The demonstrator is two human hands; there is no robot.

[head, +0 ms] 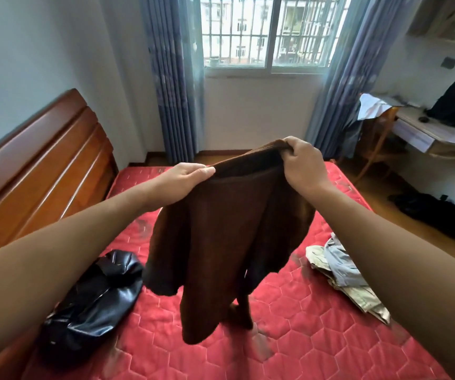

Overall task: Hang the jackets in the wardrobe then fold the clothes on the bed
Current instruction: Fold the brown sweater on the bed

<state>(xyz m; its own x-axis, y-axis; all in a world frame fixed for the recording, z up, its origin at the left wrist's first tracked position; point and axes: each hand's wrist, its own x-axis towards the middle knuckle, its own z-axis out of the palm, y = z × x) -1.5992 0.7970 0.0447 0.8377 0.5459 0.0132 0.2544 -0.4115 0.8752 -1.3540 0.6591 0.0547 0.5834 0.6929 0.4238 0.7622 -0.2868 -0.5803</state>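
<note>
We hold the brown jacket (220,237) up over the bed (289,338) by its top edge, so that it hangs open and straight. Our left hand (185,178) pinches one end of the edge and our right hand (303,163) grips the other end with curled fingers. We think it is ready for a hanger. The black jacket (92,303) and the light clothes (341,272) wait on the bed.
</note>
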